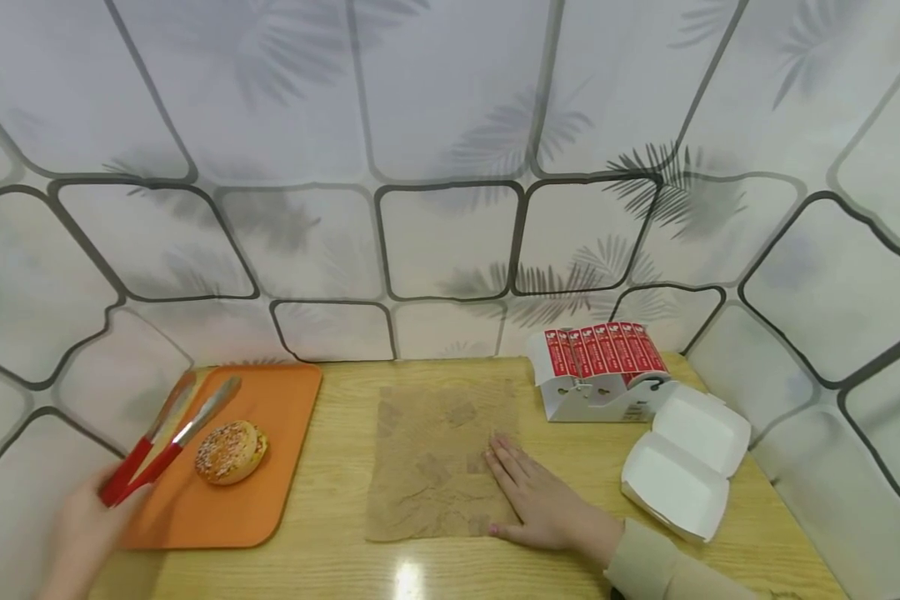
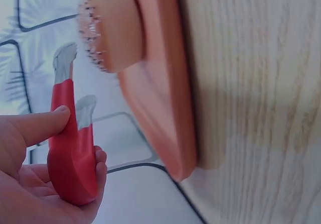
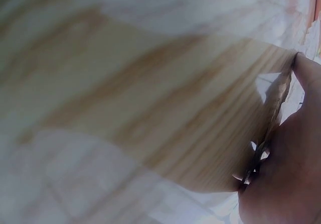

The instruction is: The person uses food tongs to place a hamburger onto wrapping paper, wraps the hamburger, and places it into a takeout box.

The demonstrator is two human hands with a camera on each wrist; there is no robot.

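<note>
My left hand (image 1: 93, 521) grips the red handles of a pair of metal-tipped tongs (image 2: 72, 148) at the left, thumb on one handle and fingers round the other. The arms of the tongs are spread and nothing is between their tips. Beside them a seeded burger (image 1: 230, 452) sits on an orange tray (image 1: 288, 433). On the right, my right hand (image 1: 536, 500) lies flat with straight fingers on the right edge of a sheet of brown paper (image 1: 435, 467). The paper is spread out and slightly wrinkled on the wooden table.
A white clamshell box (image 1: 678, 483) stands with its lid up to the right of my right hand. Behind it is a white carton (image 1: 596, 396) filled with several red and white packets (image 1: 603, 350). A patterned cloth wall (image 1: 450, 242) encloses the table (image 1: 330, 517).
</note>
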